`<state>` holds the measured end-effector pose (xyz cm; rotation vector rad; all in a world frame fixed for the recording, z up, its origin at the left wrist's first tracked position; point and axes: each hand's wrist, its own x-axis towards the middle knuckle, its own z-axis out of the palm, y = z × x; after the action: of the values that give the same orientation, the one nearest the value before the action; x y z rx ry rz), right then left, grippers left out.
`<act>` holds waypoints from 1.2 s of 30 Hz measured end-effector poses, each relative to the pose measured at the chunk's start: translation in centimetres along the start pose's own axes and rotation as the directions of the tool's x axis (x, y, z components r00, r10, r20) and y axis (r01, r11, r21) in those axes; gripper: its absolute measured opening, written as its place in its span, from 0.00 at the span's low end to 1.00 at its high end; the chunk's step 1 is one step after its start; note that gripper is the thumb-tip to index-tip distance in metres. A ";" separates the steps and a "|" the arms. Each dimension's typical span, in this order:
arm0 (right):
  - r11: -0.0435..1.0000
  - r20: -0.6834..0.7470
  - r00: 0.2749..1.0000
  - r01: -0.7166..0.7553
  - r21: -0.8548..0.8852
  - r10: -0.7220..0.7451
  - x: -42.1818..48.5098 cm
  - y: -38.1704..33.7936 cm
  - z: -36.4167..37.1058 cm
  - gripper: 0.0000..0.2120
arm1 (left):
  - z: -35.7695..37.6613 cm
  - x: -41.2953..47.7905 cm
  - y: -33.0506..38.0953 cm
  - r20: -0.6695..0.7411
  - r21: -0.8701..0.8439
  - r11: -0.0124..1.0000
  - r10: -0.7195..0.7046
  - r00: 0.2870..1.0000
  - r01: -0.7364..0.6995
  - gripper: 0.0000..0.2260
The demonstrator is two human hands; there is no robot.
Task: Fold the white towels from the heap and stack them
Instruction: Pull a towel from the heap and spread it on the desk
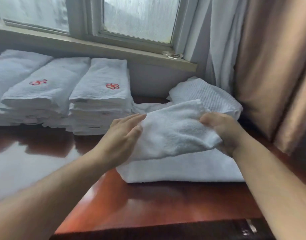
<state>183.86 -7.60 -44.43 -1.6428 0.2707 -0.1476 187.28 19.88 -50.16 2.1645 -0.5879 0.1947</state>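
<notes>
My right-hand fingers [210,119] are curling together over the far end of a small white terry towel [174,130], pinching that end against the palm, so I am reading the right hand [223,130] as clamped on the cloth; the left hand [124,135] is lying with its fingers straight and close together, flat against the towel's near-left edge at about nine o'clock from the cloth's middle, pressing rather than gripping. I am holding it this way, I judge, because one hand is anchoring the fold while the other is smoothing and squaring it. The towel is hanging just above, and partly resting on, a larger folded white towel [183,170] lying on the glossy red-brown table [148,205], which I take to be the landing spot for this stack. At about ten o'clock from my hands, finished stacks of folded towels [100,101] with red flower embroidery [112,86] are sitting in a row under the window sill [96,44], kept back so the working patch in front is staying free. At one o'clock, a waffle-weave towel [209,96] and some loose white cloth are lying against the curtain [270,66], probably what remains of the heap. A small glass dish [173,54] is sitting on the sill, well apart from the work.
</notes>
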 end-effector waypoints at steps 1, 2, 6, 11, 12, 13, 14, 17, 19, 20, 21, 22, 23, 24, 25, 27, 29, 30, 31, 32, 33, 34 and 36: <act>1.000 -0.048 0.999 0.006 -0.004 -0.006 0.1 0.2 -2.3 0.11 | 1.2 0.4 0.8 0.033 0.002 1.000 0.021 0.999 -0.021 0.21; 1.000 -0.099 0.995 0.013 -0.010 -0.013 0.3 0.4 -4.5 0.10 | 2.4 0.8 1.7 0.066 0.004 0.999 0.043 0.997 -0.044 0.22; 0.997 -0.274 0.962 -0.040 -0.066 0.020 0.7 1.3 -12.0 0.08 | 7.3 2.2 4.8 0.195 0.127 0.981 0.119 0.974 -0.146 0.24; 0.965 -0.379 0.915 -0.211 -0.158 0.138 1.2 2.5 -17.5 0.12 | 11.7 3.5 6.3 0.284 0.320 0.913 0.161 0.945 -0.251 0.26; 0.953 -0.379 0.912 -0.240 -0.187 0.155 1.3 2.8 -18.1 0.14 | 12.2 3.7 6.2 0.308 0.341 0.906 0.143 0.941 -0.249 0.26; 0.939 -0.376 0.911 -0.263 -0.221 0.166 1.3 3.1 -18.5 0.14 | 12.7 3.7 6.1 0.332 0.354 0.905 0.116 0.936 -0.238 0.27; 0.924 -0.378 0.909 -0.283 -0.255 0.174 1.4 3.3 -18.8 0.14 | 13.1 3.8 6.0 0.354 0.361 0.905 0.089 0.931 -0.224 0.28; 0.875 -0.415 0.892 -0.339 -0.345 0.181 1.5 3.5 -19.0 0.14 | 13.8 3.8 5.8 0.380 0.381 0.899 0.061 0.923 -0.216 0.29; 0.858 -0.443 0.881 -0.351 -0.376 0.166 1.5 3.6 -19.0 0.15 | 14.0 3.9 6.0 0.385 0.387 0.893 0.069 0.921 -0.229 0.29; 0.850 -0.451 0.879 -0.351 -0.393 0.155 1.5 3.7 -19.0 0.15 | 14.1 4.0 6.2 0.388 0.390 0.890 0.072 0.919 -0.235 0.29; 0.841 -0.450 0.881 -0.348 -0.414 0.143 1.6 3.9 -18.9 0.15 | 14.2 4.0 6.3 0.392 0.393 0.887 0.075 0.917 -0.241 0.29; 0.830 -0.440 0.888 -0.342 -0.441 0.132 1.6 4.2 -18.9 0.14 | 14.2 4.1 6.3 0.396 0.395 0.885 0.076 0.915 -0.245 0.29; 0.817 -0.423 0.898 -0.331 -0.473 0.119 1.7 4.3 -18.9 0.14 | 14.3 4.2 6.4 0.399 0.393 0.886 0.075 0.914 -0.245 0.29; 0.807 -0.404 0.909 -0.313 -0.501 0.102 1.8 4.4 -19.1 0.15 | 14.3 4.2 6.4 0.399 0.387 0.890 0.075 0.914 -0.242 0.29; 0.803 -0.388 0.918 -0.289 -0.521 0.079 1.9 4.5 -19.3 0.17 | 14.4 4.3 6.4 0.392 0.380 0.894 0.078 0.917 -0.238 0.29; 0.808 -0.378 0.925 -0.248 -0.534 0.034 2.3 4.4 -19.9 0.18 | 14.4 4.6 6.5 0.366 0.365 0.900 0.095 0.926 -0.237 0.29; 0.781 -0.425 0.905 -0.270 -0.564 0.006 2.7 4.5 -20.4 0.19 | 14.4 4.8 6.7 0.352 0.357 0.902 0.110 0.929 -0.242 0.29; 0.744 -0.453 0.891 -0.304 -0.595 0.001 2.9 4.7 -20.5 0.18 | 14.5 4.8 6.8 0.357 0.360 0.900 0.113 0.927 -0.248 0.29; 0.695 -0.469 0.883 -0.337 -0.635 -0.001 3.0 4.9 -20.5 0.18 | 14.6 4.8 6.9 0.369 0.366 0.895 0.113 0.923 -0.256 0.28; 0.643 -0.475 0.880 -0.363 -0.674 -0.001 3.2 5.2 -20.5 0.18 | 14.6 4.7 7.0 0.383 0.373 0.889 0.111 0.917 -0.264 0.28; 0.598 -0.477 0.879 -0.377 -0.708 -0.011 3.4 5.5 -20.5 0.19 | 14.7 4.7 7.1 0.395 0.379 0.884 0.111 0.912 -0.272 0.27; 0.564 -0.482 0.876 -0.386 -0.730 -0.023 3.6 5.6 -20.5 0.19 | 14.8 4.6 7.1 0.401 0.383 0.880 0.115 0.909 -0.280 0.27; 0.523 -0.484 0.874 -0.396 -0.755 -0.038 4.0 5.6 -20.7 0.20 | 14.8 4.7 7.3 0.402 0.380 0.878 0.126 0.907 -0.290 0.26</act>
<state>181.94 -29.00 -48.38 -2.5371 1.0142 -0.2587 186.92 2.93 -52.54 2.5899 -1.0883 0.0339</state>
